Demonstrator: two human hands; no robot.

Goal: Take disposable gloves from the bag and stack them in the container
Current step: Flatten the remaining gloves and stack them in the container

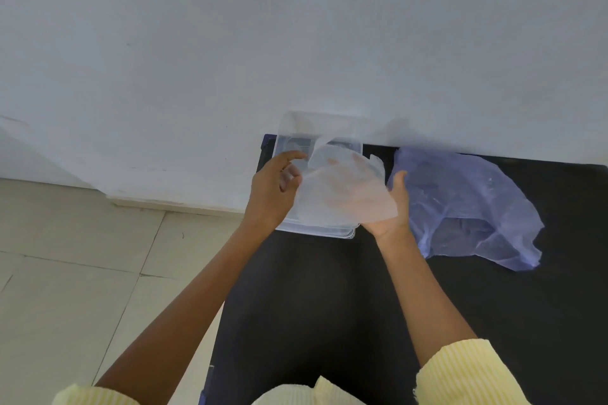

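Note:
A thin translucent disposable glove (342, 189) is spread flat over the clear plastic container (316, 232), which sits at the far left corner of the black table. My right hand (393, 207) lies palm-up under the glove and supports it, thumb at its right edge. My left hand (273, 187) pinches the glove's left edge with its fingertips. The pale blue plastic bag (467, 204) lies crumpled on the table just right of my right hand.
The black table (329, 306) runs toward me and to the right, against a white wall (296, 43). Beige floor tiles (82, 273) lie beyond the table's left edge. My yellow striped sleeves (467, 371) show at the bottom.

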